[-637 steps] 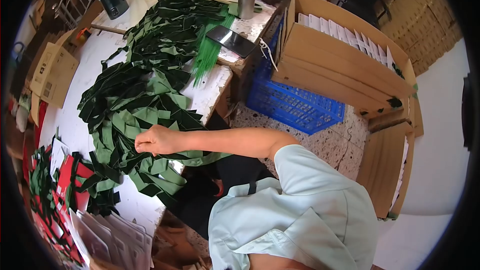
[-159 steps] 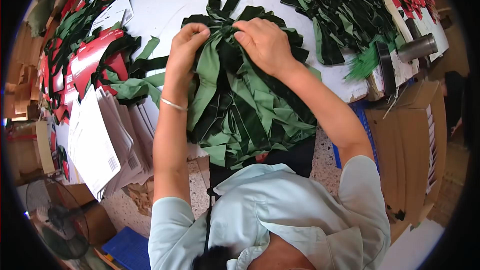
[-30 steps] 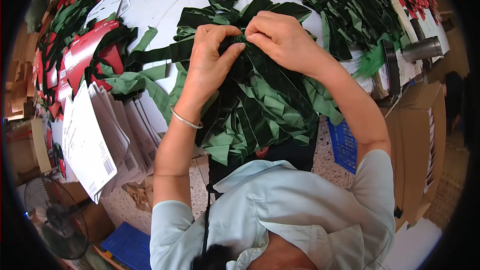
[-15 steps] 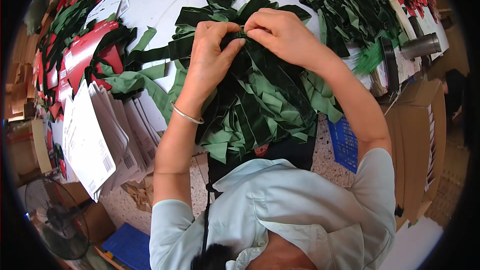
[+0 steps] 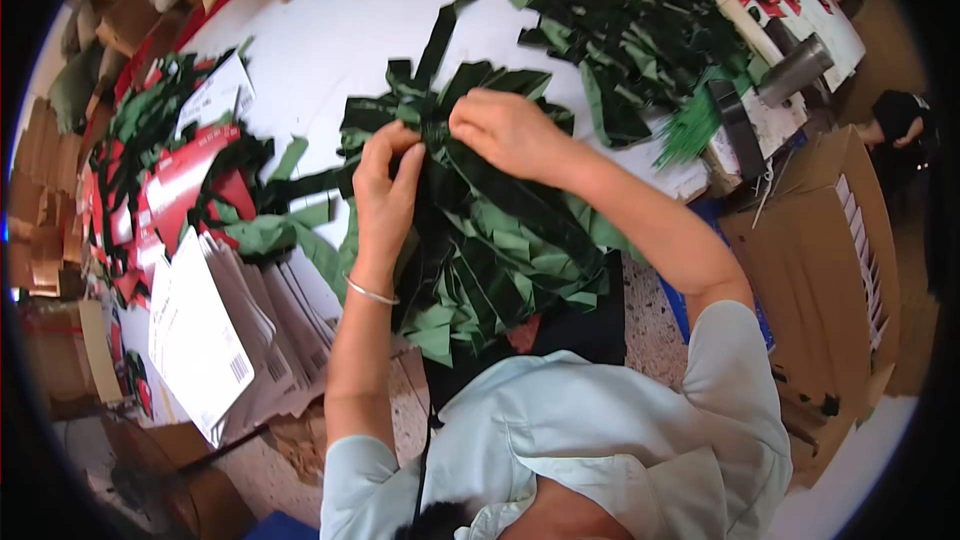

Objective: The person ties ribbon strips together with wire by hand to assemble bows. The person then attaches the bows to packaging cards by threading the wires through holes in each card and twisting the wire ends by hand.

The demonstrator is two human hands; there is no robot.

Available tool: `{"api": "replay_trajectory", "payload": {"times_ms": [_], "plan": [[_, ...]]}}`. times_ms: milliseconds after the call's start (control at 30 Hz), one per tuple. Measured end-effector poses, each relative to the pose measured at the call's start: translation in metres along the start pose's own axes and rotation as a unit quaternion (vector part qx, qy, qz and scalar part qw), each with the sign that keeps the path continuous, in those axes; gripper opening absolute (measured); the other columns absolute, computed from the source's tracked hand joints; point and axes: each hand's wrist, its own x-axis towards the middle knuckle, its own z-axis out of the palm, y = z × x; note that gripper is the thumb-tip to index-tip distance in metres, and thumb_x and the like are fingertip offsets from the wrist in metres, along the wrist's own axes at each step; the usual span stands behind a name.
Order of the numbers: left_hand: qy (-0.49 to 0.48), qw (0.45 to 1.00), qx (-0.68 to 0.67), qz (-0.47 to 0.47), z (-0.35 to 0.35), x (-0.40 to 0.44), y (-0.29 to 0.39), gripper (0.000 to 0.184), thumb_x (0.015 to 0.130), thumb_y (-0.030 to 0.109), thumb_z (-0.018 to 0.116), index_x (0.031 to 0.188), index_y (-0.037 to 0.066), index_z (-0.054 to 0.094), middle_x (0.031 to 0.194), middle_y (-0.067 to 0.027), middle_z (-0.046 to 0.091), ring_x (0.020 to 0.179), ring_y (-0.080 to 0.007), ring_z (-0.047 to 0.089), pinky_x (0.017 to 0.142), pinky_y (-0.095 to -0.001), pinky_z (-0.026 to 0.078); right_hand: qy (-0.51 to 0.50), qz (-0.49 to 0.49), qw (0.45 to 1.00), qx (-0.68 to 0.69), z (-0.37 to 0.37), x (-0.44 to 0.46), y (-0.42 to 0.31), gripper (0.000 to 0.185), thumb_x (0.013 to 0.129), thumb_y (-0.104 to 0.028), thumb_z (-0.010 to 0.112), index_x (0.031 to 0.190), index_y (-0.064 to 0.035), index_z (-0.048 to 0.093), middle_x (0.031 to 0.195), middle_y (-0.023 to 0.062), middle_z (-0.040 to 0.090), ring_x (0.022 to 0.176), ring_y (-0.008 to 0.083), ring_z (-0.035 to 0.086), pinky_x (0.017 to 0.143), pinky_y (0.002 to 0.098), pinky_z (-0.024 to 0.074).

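Observation:
A heap of dark green velvet ribbon (image 5: 500, 285), with a paler green underside, spills over the table's near edge toward my lap. At its upper part, my left hand (image 5: 385, 190) is closed in a pinch on the ribbon, thumb against fingers. My right hand (image 5: 510, 138) pinches ribbon just to the right, its fingertips close to the left ones. Whatever thin piece lies between the fingertips is too small to make out. One long ribbon tail (image 5: 440, 35) runs from the heap toward the back of the table.
A larger green ribbon pile (image 5: 630, 30) lies at back right, beside green wire ties (image 5: 690, 125) and a metal cylinder (image 5: 797, 70). White cards (image 5: 200, 335) and red cards (image 5: 190, 185) sit at left. A cardboard box (image 5: 810, 250) stands right; another person (image 5: 900, 130) is beyond.
The view has shifted, so the table and hands appear lower. Both hands remain pinched at the ribbon, with my right hand's fingertips now slightly higher than the left's.

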Motion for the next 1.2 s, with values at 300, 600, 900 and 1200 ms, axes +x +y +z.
{"api": "replay_trajectory", "payload": {"times_ms": [300, 600, 900, 1200], "plan": [[-0.046, 0.994, 0.095, 0.035, -0.007, 0.010, 0.020, 0.008, 0.085, -0.002, 0.059, 0.091, 0.000, 0.054, 0.093, -0.0153, 0.060, 0.088, -0.0320, 0.057, 0.079, -0.0374, 0.046, 0.040, 0.006, 0.999, -0.028, 0.001, -0.014, -0.013, 0.010, 0.088, -0.011, 0.058, 0.095, -0.0039, 0.061, 0.089, 0.0121, 0.058, 0.080, 0.0334, 0.060, 0.068, 0.0400, 0.0488], [-0.009, 0.988, 0.129, 0.079, -0.028, 0.017, 0.029, 0.005, 0.086, -0.001, 0.056, 0.087, -0.001, 0.052, 0.091, -0.0155, 0.059, 0.087, -0.0331, 0.056, 0.077, -0.0382, 0.046, 0.064, -0.023, 0.997, -0.023, 0.003, -0.017, -0.014, 0.007, 0.086, -0.011, 0.058, 0.092, -0.0066, 0.060, 0.087, 0.0114, 0.058, 0.080, 0.0339, 0.060, 0.068, 0.0428, 0.0484], [0.161, 0.857, -0.475, -0.120, 0.015, -0.009, 0.026, 0.031, 0.094, 0.006, 0.057, 0.122, -0.005, 0.049, 0.111, -0.0113, 0.058, 0.093, -0.0235, 0.064, 0.086, -0.0304, 0.053, 0.086, -0.024, 0.996, -0.013, 0.004, -0.023, -0.011, 0.010, 0.088, -0.011, 0.057, 0.094, -0.0034, 0.061, 0.087, 0.0129, 0.057, 0.081, 0.0334, 0.060, 0.069, 0.0389, 0.0481], [0.184, 0.936, -0.293, -0.062, 0.000, 0.012, 0.034, 0.023, 0.099, 0.017, 0.051, 0.095, -0.003, 0.062, 0.085, -0.0116, 0.068, 0.076, -0.0141, 0.064, 0.073, -0.0256, 0.052, 0.100, -0.014, 0.994, -0.050, 0.011, -0.026, -0.012, 0.008, 0.088, -0.010, 0.059, 0.093, -0.0046, 0.060, 0.086, 0.0112, 0.057, 0.078, 0.0337, 0.060, 0.066, 0.0406, 0.0481]]}}
